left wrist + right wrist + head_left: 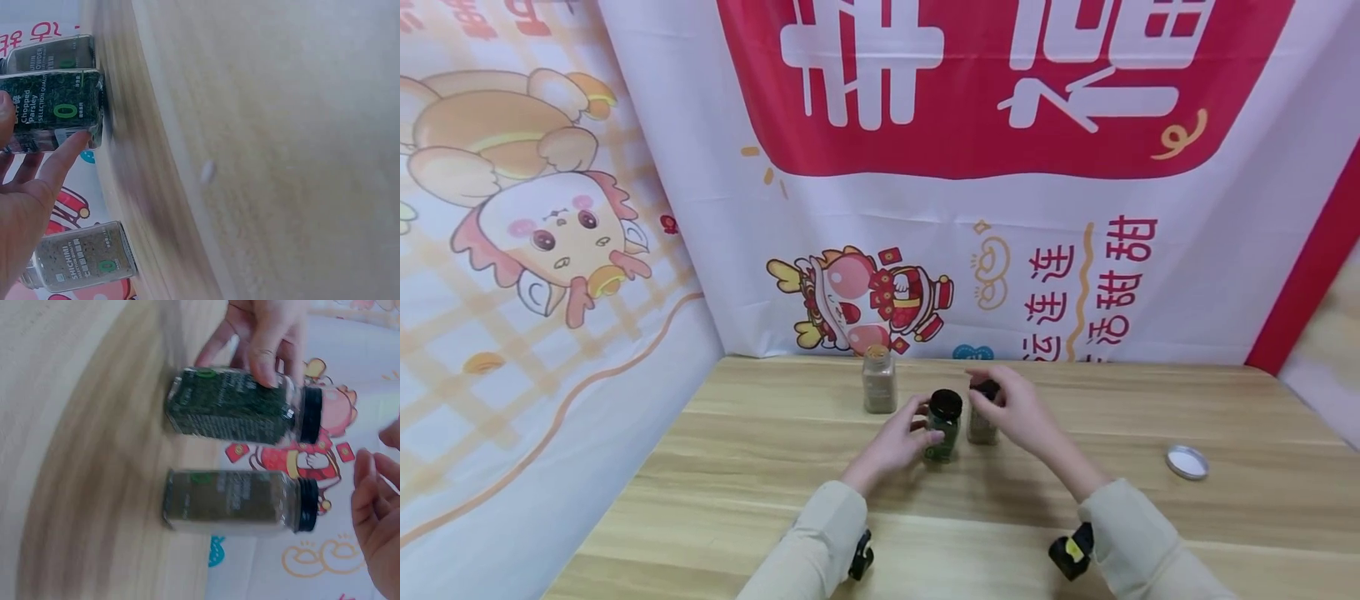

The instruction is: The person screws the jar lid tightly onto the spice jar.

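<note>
My left hand (895, 443) holds a spice jar of chopped parsley (47, 103) with a black cap, thumb on one side and fingers on the other. Close to its right stands a second black-capped jar (228, 499) filled with brownish powder; its label is only partly readable. My right hand (381, 512) is beside that jar's cap, fingers loosely bent, with a gap between them and the cap in the right wrist view. Farther back on the left, a shichimi jar (87, 256) stands upright; no black cap shows on it.
A small round silvery lid (1187, 462) lies on the wooden table (760, 475) at the right. Behind the table hangs a white and red printed cloth (925, 200), and another patterned cloth (550, 350) covers the left side.
</note>
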{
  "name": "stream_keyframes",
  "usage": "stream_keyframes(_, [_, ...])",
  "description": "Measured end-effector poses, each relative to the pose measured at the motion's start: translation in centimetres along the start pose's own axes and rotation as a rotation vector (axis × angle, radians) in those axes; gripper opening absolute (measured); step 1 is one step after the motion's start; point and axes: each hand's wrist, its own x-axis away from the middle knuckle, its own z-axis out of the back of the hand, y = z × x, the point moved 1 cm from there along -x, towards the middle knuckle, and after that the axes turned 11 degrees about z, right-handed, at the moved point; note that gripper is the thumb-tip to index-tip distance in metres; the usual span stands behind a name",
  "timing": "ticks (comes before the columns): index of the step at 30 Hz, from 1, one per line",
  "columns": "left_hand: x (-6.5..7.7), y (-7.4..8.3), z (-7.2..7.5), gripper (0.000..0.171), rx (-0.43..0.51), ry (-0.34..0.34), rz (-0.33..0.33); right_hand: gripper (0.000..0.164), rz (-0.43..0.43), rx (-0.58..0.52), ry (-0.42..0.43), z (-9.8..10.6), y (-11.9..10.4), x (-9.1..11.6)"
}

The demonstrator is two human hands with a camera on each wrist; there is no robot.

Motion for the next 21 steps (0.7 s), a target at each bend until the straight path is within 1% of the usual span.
stream_keyframes(2, [-0.1, -0.1, -0.1, 0.049, -0.005, 0.001, 0.009, 0.031, -0.013, -0.002, 0.042, 0.9, 0.1, 0.1])
stream_keyframes(6, [-0.4, -0.1, -0.1, 0.051, -0.019, -0.003, 0.038, 0.03, -0.051, -0.025, 0.088, 2.9, 0.7, 0.3])
stream_keyframes(9, [-0.4, -0.2, 0.0, 0.053, -0.036, -0.005, 0.057, 0.031, -0.082, -0.026, 0.095, 4.1, 1.4, 0.7])
stream_keyframes(12, [-0.4, -0.3, 0.1, 0.056, -0.052, -0.001, 0.067, 0.033, -0.12, -0.002, 0.095, 5.3, 2.3, 1.2])
stream_keyframes(17, [-0.6, -0.6, -0.1, 0.057, -0.037, 0.024, 0.078, 0.039, -0.184, 0.041, 0.104, 7.3, 4.1, 2.3])
stream_keyframes(21, [-0.8, -0.8, -0.2, 0.057, -0.032, 0.034, 0.079, 0.042, -0.214, 0.087, 0.127, 8.6, 5.5, 3.3])
